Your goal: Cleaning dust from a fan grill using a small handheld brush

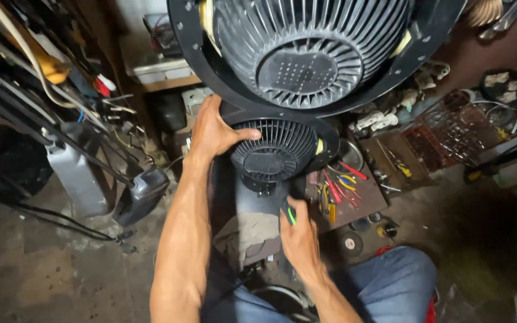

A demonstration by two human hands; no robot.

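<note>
Left hand (213, 133) spread flat on the rim of the small round black ribbed plastic fan housing (273, 152), thumb lying across the ribs, grip wide and pressing, not wrapped around. Right hand (297, 236) just below the housing, grip closed around a thin tool with a green and black handle (289, 214), tip pointing up at the underside of the housing. Housing sitting in the middle, on top of a dark upright body (252, 206), between both hands. Big round black ribbed fan housing (306, 51) right above it, close to the camera, with a wide black ring around it. Red and yellow pliers and screwdrivers (336, 185) lying on a low brown desk (363, 206) just right of the small housing. Grey plastic jug (76, 173) on the dusty floor (43, 275) at the left. Blue jeans knee (393, 281) at the bottom.
</note>
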